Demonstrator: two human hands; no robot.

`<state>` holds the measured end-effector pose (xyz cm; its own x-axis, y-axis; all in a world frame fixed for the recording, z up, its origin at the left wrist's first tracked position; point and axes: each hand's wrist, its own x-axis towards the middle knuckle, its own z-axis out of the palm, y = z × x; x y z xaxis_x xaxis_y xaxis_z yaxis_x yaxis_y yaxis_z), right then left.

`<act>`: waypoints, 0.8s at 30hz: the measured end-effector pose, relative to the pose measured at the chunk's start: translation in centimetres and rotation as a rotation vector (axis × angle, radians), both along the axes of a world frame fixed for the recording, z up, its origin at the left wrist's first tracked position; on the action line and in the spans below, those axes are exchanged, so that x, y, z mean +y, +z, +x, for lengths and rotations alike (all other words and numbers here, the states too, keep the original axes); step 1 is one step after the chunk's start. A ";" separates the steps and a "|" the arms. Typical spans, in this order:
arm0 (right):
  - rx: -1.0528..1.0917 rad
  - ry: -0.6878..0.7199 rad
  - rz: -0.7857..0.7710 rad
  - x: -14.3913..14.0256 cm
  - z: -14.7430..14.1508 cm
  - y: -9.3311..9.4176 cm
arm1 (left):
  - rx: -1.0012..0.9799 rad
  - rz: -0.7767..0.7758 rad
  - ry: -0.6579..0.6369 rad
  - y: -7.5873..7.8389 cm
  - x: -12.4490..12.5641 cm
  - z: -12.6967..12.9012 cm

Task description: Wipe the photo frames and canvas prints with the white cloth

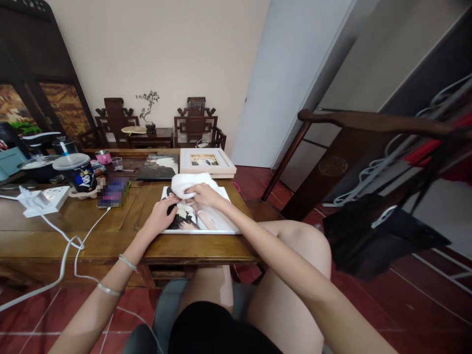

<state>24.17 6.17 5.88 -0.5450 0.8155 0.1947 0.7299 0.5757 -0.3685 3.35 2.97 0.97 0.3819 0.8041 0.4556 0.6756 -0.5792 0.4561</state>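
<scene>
A large photo print (206, 221) lies flat on the wooden table (110, 241) in front of me. My right hand (204, 195) grips a white cloth (186, 183) bunched on the print's far edge. My left hand (161, 215) rests flat on the print's left side, fingers touching its surface next to the cloth. Behind the print sit a white framed photo (206, 161) and a dark photo print (158, 167).
A white power strip (42, 200) with cables trailing off the table edge, a lidded cup (78, 172), a phone (113, 192), a pink jar and small glass sit at left. Carved chairs (195, 123) stand at the back wall. A wooden chair arm with a black bag (376, 231) is at right.
</scene>
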 end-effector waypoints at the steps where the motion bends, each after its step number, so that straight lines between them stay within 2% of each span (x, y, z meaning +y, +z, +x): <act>1: -0.005 -0.037 0.019 0.0 1.6 -0.2 | -0.003 0.001 -0.001 -0.1 0.0 0.0; 5: -0.037 -0.186 0.083 -0.4 6.7 -1.0 | -0.015 -0.001 0.031 -0.5 0.2 -0.1; 8: -0.101 -0.192 0.066 -3.0 8.0 -1.7 | -0.020 -0.018 0.060 -0.7 0.4 -0.2; 11: -0.152 -0.132 0.049 -8.1 7.6 -1.7 | -0.014 -0.027 0.061 -1.0 0.6 -0.3; 14: -0.146 0.019 0.039 -13.5 6.9 -1.0 | -0.002 -0.033 0.062 -1.3 0.8 -0.2; 17: -0.139 0.114 0.010 -16.1 6.8 -0.5 | 0.012 -0.044 0.078 -1.5 0.8 -0.2; 20: -0.119 0.094 0.017 -14.2 7.2 -0.6 | 0.035 -0.050 0.071 -1.3 0.7 -0.2; 24: -0.089 0.004 0.022 -7.3 7.7 -1.0 | 0.045 -0.050 0.058 -1.0 0.6 -0.4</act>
<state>31.88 -1.13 4.92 -0.5640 0.8095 0.1630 0.7571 0.5857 -0.2893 2.96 3.58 -0.03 0.3529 0.8469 0.3979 0.7282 -0.5156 0.4516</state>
